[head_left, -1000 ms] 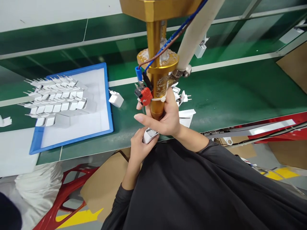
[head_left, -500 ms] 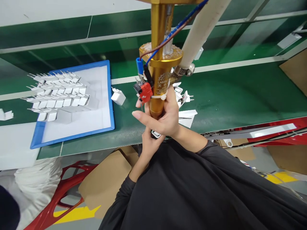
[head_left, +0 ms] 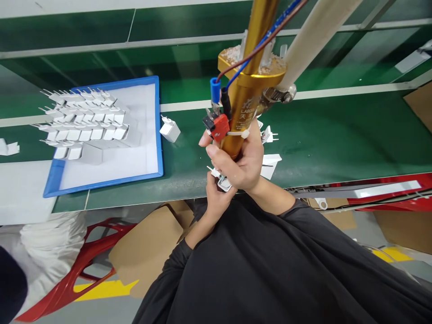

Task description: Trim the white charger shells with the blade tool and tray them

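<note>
My right hand is wrapped round a gold metal cylindrical tool, its thumb close to the red switch strapped to the side. The tool leans, with its lower end hidden behind my fingers. Below it, my left hand is closed on a white plug charger housing, whose open end and pins show past my fingers. Whether the tool touches the housing is hidden. One more white charger stands on the green bench to the left.
A blue-edged tray holds rows of white chargers. Behind my right hand lie loose charger parts and a white piece. A thick pale hose and blue and brown wires rise from the tool. Another person's white sleeve is at lower left.
My right hand and the tool have shifted slightly right, and the tool now leans more. The charger housing in my left hand shows more, pins included.
</note>
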The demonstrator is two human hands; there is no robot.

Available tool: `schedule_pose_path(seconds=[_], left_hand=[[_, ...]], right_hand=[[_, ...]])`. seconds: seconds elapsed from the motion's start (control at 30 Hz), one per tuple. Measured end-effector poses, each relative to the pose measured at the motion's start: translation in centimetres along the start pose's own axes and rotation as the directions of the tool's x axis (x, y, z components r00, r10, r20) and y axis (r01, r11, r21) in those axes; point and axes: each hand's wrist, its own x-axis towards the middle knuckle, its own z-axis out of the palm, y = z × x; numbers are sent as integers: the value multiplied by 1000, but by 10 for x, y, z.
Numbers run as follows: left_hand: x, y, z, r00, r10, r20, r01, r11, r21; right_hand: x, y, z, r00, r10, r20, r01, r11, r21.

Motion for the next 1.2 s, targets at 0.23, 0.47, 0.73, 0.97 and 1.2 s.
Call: schedule_pose_path(seconds=[0.23, 0.47, 0.73, 0.97, 1.2], left_hand=[[0, 6, -1, 999, -32, 16, 31, 998, 62], [9, 12, -34, 987, -157, 44, 139, 951, 275], [4, 6, -93, 984, -169, -55, 173, 842, 511], [11, 5, -106, 947, -313, 71, 247, 852, 461], [23, 3, -86, 971, -235, -31, 231, 908, 350]], right_hand=[[2, 3, -1, 999, -34, 26, 38, 990, -134], [2, 1, -13, 997, 53, 49, -53, 999, -9], [3, 11, -45, 994, 52, -98, -66, 988, -138], [6, 21, -60, 990, -27, -137, 2, 983, -182], [5, 21, -59, 989, -29, -144, 2, 984, -181]])
